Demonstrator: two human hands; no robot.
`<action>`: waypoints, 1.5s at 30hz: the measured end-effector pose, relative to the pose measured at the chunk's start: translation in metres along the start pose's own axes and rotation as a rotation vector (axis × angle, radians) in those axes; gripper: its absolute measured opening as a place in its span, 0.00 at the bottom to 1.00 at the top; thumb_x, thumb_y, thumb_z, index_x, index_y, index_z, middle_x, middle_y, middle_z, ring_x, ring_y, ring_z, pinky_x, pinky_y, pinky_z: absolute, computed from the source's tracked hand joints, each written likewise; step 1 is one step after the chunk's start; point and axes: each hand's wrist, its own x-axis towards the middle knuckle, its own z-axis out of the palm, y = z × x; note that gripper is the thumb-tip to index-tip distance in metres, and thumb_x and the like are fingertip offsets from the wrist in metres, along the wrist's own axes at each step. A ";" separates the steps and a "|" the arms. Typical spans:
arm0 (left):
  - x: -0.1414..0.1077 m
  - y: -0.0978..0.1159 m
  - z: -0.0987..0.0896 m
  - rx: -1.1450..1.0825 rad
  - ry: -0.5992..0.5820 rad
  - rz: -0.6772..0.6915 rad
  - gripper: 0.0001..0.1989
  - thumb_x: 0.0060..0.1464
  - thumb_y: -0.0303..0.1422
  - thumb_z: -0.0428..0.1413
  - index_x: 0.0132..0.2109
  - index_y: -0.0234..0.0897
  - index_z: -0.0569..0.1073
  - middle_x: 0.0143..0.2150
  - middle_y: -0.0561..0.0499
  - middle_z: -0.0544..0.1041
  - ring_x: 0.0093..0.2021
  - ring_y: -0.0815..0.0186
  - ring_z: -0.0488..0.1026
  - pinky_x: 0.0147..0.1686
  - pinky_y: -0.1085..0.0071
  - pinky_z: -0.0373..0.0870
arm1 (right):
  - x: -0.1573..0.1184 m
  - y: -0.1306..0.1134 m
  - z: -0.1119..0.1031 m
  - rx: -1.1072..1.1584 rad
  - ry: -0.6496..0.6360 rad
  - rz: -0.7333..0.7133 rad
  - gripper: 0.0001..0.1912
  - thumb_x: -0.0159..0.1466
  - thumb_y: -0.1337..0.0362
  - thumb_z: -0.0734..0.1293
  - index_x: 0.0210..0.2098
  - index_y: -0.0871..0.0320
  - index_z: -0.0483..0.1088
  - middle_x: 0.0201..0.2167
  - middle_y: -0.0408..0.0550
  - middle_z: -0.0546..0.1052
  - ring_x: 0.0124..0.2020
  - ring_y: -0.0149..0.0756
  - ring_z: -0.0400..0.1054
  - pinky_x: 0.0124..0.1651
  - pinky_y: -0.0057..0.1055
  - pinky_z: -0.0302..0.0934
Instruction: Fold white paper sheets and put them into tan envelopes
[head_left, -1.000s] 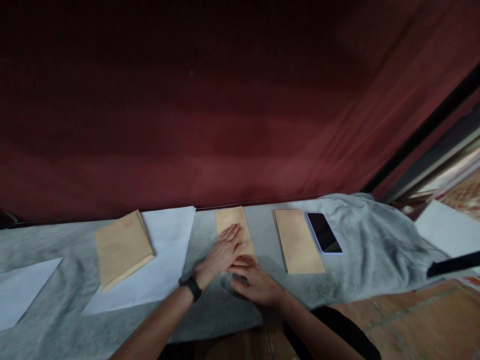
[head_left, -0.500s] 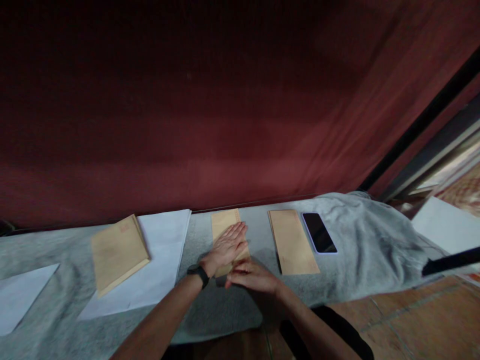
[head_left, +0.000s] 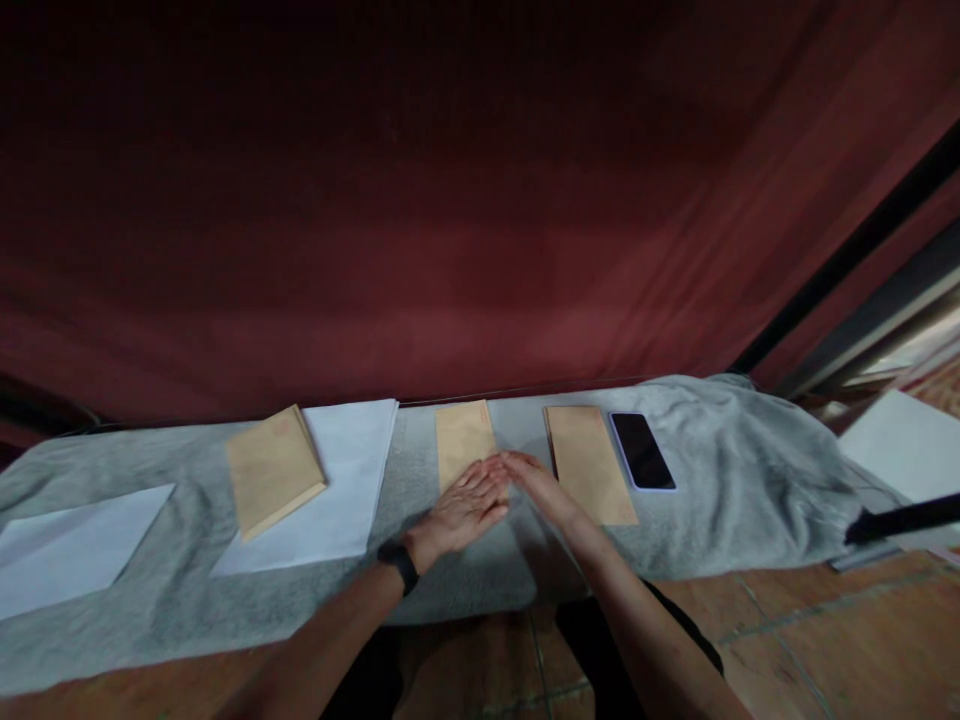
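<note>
A tan paper envelope (head_left: 463,432) lies on the grey cloth in front of me, its lower part covered by my hands. My left hand (head_left: 466,508), with a black band on the wrist, rests flat on that lower part, fingers stretched out. Against its fingertips is my right hand (head_left: 529,474), its fingers extended and partly overlapping the left ones at the envelope's right side. Neither hand grips anything that I can see. To the right lies a small stack of tan envelopes (head_left: 589,460).
A thicker tan envelope stack (head_left: 274,468) sits on white paper sheets (head_left: 352,480) at left. Another white sheet (head_left: 82,535) lies farther left. A phone (head_left: 643,450) with a pale purple edge is beside the right envelopes. A dark red wall (head_left: 450,250) rises behind the grey cloth (head_left: 727,500).
My right hand has moved up from the envelope's lower edge to the left fingertips. The left hand has slid down a little, showing more of the envelope. The view has shifted slightly.
</note>
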 end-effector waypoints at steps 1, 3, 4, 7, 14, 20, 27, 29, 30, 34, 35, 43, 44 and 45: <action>-0.003 0.004 -0.001 0.002 -0.013 0.008 0.29 0.71 0.48 0.41 0.73 0.41 0.58 0.74 0.46 0.59 0.75 0.61 0.50 0.74 0.57 0.40 | 0.005 0.006 0.000 -0.049 0.033 -0.014 0.24 0.64 0.44 0.62 0.36 0.58 0.78 0.39 0.51 0.83 0.44 0.41 0.76 0.55 0.39 0.69; -0.010 0.013 -0.002 0.013 -0.036 0.016 0.31 0.71 0.49 0.41 0.73 0.39 0.55 0.75 0.45 0.55 0.76 0.61 0.49 0.74 0.57 0.40 | 0.013 0.016 -0.001 -0.166 0.097 -0.031 0.25 0.67 0.46 0.58 0.38 0.59 0.77 0.40 0.53 0.82 0.45 0.42 0.76 0.55 0.41 0.68; -0.014 0.017 -0.002 0.014 -0.043 0.018 0.32 0.71 0.49 0.41 0.74 0.38 0.54 0.76 0.44 0.54 0.76 0.60 0.48 0.74 0.58 0.40 | 0.015 0.019 -0.001 -0.227 0.119 -0.042 0.25 0.67 0.47 0.58 0.39 0.59 0.77 0.40 0.53 0.82 0.45 0.42 0.76 0.56 0.42 0.68; -0.025 0.029 0.000 0.000 -0.053 0.016 0.34 0.70 0.50 0.42 0.73 0.36 0.55 0.76 0.41 0.55 0.76 0.59 0.49 0.74 0.57 0.41 | 0.015 0.025 0.001 -0.390 0.108 -0.098 0.19 0.68 0.52 0.60 0.43 0.56 0.78 0.46 0.51 0.82 0.51 0.43 0.74 0.61 0.43 0.64; -0.040 0.051 0.002 -0.002 0.000 0.009 0.34 0.68 0.51 0.47 0.71 0.35 0.59 0.73 0.39 0.61 0.74 0.55 0.54 0.73 0.54 0.46 | 0.000 0.029 0.009 -0.770 -0.103 -0.330 0.20 0.71 0.60 0.59 0.56 0.54 0.75 0.65 0.49 0.71 0.68 0.40 0.61 0.73 0.43 0.50; -0.046 0.056 0.002 0.045 -0.001 0.000 0.32 0.69 0.48 0.46 0.72 0.37 0.57 0.73 0.40 0.61 0.74 0.56 0.55 0.74 0.53 0.43 | 0.000 0.035 -0.005 -1.070 -0.175 -0.406 0.23 0.72 0.67 0.57 0.63 0.53 0.69 0.68 0.49 0.67 0.69 0.38 0.60 0.72 0.45 0.51; -0.054 0.064 -0.002 0.035 -0.044 -0.024 0.34 0.69 0.50 0.45 0.74 0.40 0.53 0.75 0.44 0.58 0.75 0.57 0.51 0.74 0.54 0.39 | -0.005 0.045 -0.009 -1.158 -0.156 -0.391 0.25 0.72 0.66 0.56 0.67 0.54 0.65 0.72 0.50 0.61 0.71 0.42 0.56 0.73 0.47 0.47; -0.058 0.065 -0.004 0.029 -0.049 -0.028 0.34 0.69 0.50 0.45 0.74 0.40 0.54 0.75 0.44 0.57 0.75 0.57 0.51 0.74 0.53 0.40 | -0.007 0.047 -0.008 -1.165 -0.142 -0.388 0.25 0.72 0.65 0.56 0.68 0.55 0.64 0.72 0.50 0.60 0.72 0.43 0.54 0.73 0.48 0.46; -0.061 0.064 -0.005 0.024 -0.043 -0.029 0.33 0.69 0.50 0.45 0.74 0.40 0.54 0.75 0.44 0.57 0.75 0.57 0.51 0.74 0.53 0.41 | -0.008 0.048 -0.008 -1.167 -0.135 -0.386 0.26 0.72 0.65 0.56 0.68 0.55 0.64 0.72 0.50 0.60 0.72 0.43 0.54 0.73 0.48 0.46; -0.072 0.056 -0.006 -0.032 0.009 -0.046 0.30 0.71 0.45 0.44 0.74 0.42 0.53 0.75 0.46 0.58 0.74 0.60 0.55 0.73 0.57 0.50 | -0.011 0.049 -0.011 -1.198 -0.131 -0.337 0.27 0.73 0.64 0.56 0.70 0.54 0.60 0.73 0.49 0.57 0.73 0.44 0.51 0.74 0.48 0.43; -0.074 0.054 -0.006 -0.052 0.016 -0.052 0.29 0.72 0.43 0.43 0.74 0.42 0.53 0.75 0.46 0.58 0.73 0.61 0.56 0.72 0.58 0.52 | -0.012 0.050 -0.012 -1.210 -0.137 -0.314 0.27 0.73 0.63 0.56 0.70 0.54 0.59 0.74 0.49 0.56 0.74 0.45 0.50 0.74 0.48 0.42; -0.039 0.036 0.000 -0.052 0.066 -0.222 0.30 0.73 0.43 0.37 0.75 0.36 0.52 0.76 0.44 0.53 0.75 0.61 0.50 0.73 0.58 0.47 | -0.014 0.042 -0.016 -1.259 -0.172 -0.222 0.30 0.73 0.59 0.59 0.72 0.56 0.56 0.75 0.52 0.52 0.75 0.48 0.45 0.75 0.48 0.40; -0.030 0.033 0.002 -0.018 0.062 -0.248 0.30 0.73 0.44 0.35 0.75 0.35 0.52 0.76 0.43 0.52 0.76 0.60 0.49 0.74 0.56 0.45 | -0.014 0.041 -0.016 -1.276 -0.177 -0.209 0.30 0.73 0.59 0.59 0.72 0.57 0.55 0.75 0.52 0.52 0.75 0.48 0.45 0.75 0.48 0.40; -0.020 0.030 0.003 0.015 0.059 -0.274 0.30 0.73 0.43 0.34 0.74 0.34 0.53 0.76 0.43 0.52 0.76 0.60 0.47 0.74 0.55 0.44 | -0.014 0.039 -0.015 -1.292 -0.181 -0.197 0.30 0.73 0.59 0.58 0.73 0.57 0.55 0.75 0.53 0.52 0.75 0.49 0.45 0.75 0.48 0.40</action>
